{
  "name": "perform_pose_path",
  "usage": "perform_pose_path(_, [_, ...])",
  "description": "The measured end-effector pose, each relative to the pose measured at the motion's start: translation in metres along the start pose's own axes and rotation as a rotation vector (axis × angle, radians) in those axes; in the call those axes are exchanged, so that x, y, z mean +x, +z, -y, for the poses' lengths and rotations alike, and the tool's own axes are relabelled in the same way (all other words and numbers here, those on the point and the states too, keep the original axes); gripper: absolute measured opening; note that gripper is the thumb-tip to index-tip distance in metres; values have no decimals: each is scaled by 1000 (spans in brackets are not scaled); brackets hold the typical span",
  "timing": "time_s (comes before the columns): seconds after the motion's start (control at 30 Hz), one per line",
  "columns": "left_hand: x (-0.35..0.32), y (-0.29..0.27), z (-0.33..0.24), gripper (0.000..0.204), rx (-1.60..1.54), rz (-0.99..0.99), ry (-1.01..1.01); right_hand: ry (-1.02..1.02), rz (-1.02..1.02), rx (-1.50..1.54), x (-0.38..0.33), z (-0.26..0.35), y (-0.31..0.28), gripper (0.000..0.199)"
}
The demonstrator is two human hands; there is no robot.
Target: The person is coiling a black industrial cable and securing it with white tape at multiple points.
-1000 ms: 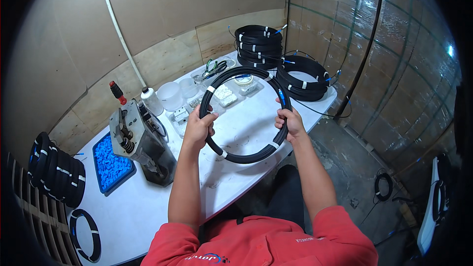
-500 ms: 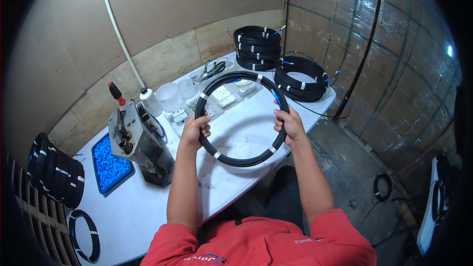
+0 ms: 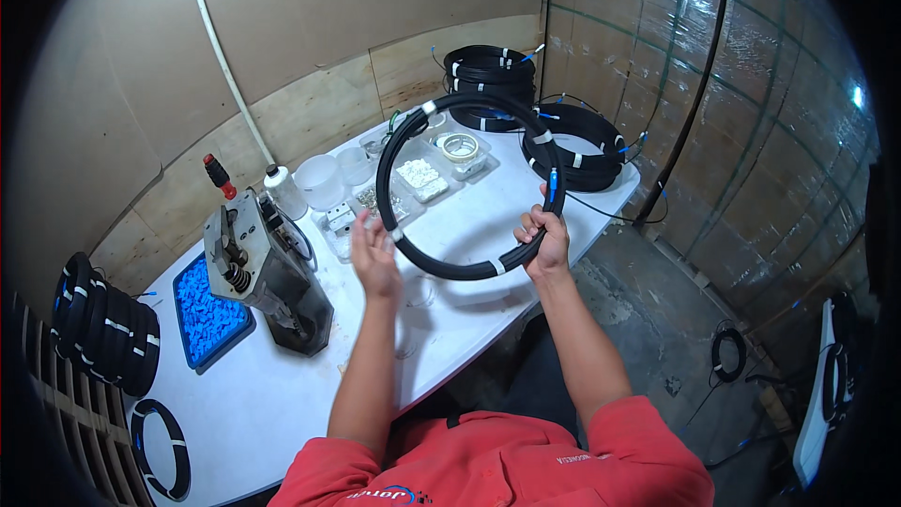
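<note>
A coil of black cable (image 3: 450, 269), bound with white tape bands, is held up over the white table. A blue connector (image 3: 554, 180) shows on its right side. My right hand (image 3: 544, 242) is closed around the coil's lower right. At the coil's left side my left hand (image 3: 375, 258) has its fingers spread and stretched upward, close beside the cable and not gripping it. Whether its fingertips touch the coil I cannot tell.
Stacked black coils (image 3: 574, 164) stand at the table's far right. Clear boxes with white parts (image 3: 422, 180) lie behind my coil. Left of it are a metal press (image 3: 282, 282), a blue tray (image 3: 246, 332) of small blue parts and more coils (image 3: 113, 333). The white table (image 3: 310, 404) has a curved-looking front edge.
My left hand has let go of the coil and opened. The coil has turned and risen away from me, still in my right hand.
</note>
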State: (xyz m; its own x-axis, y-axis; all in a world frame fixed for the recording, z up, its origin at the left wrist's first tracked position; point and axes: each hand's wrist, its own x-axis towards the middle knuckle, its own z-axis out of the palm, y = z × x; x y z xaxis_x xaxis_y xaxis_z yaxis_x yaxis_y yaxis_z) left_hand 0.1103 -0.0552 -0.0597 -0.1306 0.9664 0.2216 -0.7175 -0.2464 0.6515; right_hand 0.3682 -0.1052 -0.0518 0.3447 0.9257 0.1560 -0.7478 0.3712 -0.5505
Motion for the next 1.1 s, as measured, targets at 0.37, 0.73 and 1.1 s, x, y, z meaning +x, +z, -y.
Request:
perform_pose_path(0.37, [-14, 45, 8, 19, -78, -50, -182, -147, 183, -47, -16, -23, 7, 45])
perform_pose_path(0.73, [18, 27, -42, 16, 299, 150, -378, 175, 164, -532, 35, 62, 21, 58])
perform_pose_path(1.1, [41, 11, -51, 14, 292, 188, -573, 182, 104, -701, 5, 53, 44, 31])
